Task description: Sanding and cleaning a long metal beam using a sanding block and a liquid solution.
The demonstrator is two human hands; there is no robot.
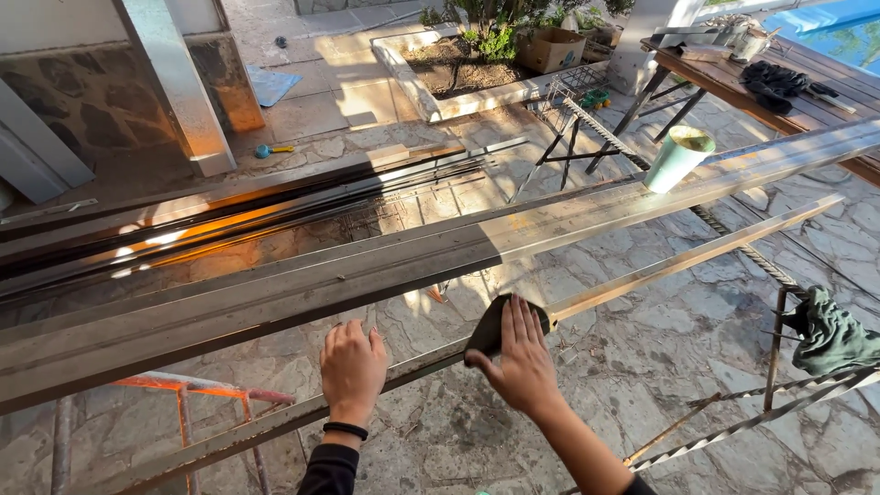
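Left hand nearest the lens, black band on wrist, dark sleeve below. It rests palm-down on the thin metal bar, fingers together and curled over the bar's far edge; whether it truly clamps the bar, cannot tell. Right hand just beside it to the right, fingers spread flat, pressing a dark sanding pad against the same bar; thumb hooks the pad's near edge. The pad sits on top of the bar, partly hidden under the fingers.

The thin bar runs diagonally from lower left to upper right, rusty-orange past the pad, duller grey toward the left hand. Beyond it, parallel, lies a wider metal channel, raised off the stone floor. A pale green cup stands tilted on the channel's far right stretch.

A dark green rag hangs on a stand at right. More long metal profiles lie on the floor behind the channel. A wooden desk at upper right carries black gloves. A planter bed and a cardboard box sit further back.
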